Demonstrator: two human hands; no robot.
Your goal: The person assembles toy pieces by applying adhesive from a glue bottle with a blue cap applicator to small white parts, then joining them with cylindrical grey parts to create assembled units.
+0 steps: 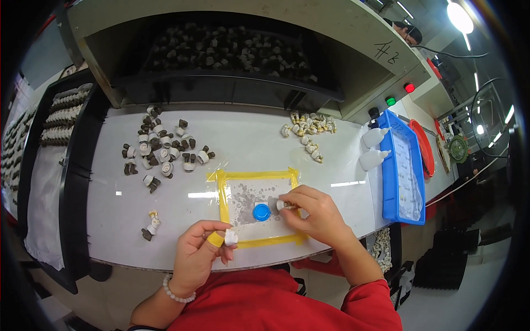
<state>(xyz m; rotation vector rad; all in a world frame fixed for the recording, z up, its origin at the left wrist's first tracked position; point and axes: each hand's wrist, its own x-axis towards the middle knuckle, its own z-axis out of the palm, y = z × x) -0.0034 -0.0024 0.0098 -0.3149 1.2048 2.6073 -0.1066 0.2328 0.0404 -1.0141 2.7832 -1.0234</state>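
Note:
Between the fingers of my left hand [196, 251] is a small white figurine part [231, 237]; yellow tape wraps the thumb. My right hand [317, 215] pinches another small whitish figurine part [283, 205], partly hidden by the fingers. Just left of that part, a round blue cap [261, 212] rests on a spotted white sheet [243, 193] framed with yellow tape. Left of the sheet lies one figurine [150, 226] with a white body and dark feet. Farther off are a cluster of white-and-dark figurine bodies [165, 154] and a pile of white-and-yellowish parts [309, 124].
Two white squeeze bottles [374, 160] stand beside a blue tray [389, 187] at right. A shelf [243, 96] at the back holds a dark bin of many parts. Black trays [69, 193] with rows of pieces stand at left. Red and green buttons [391, 101] sit on the shelf's right post.

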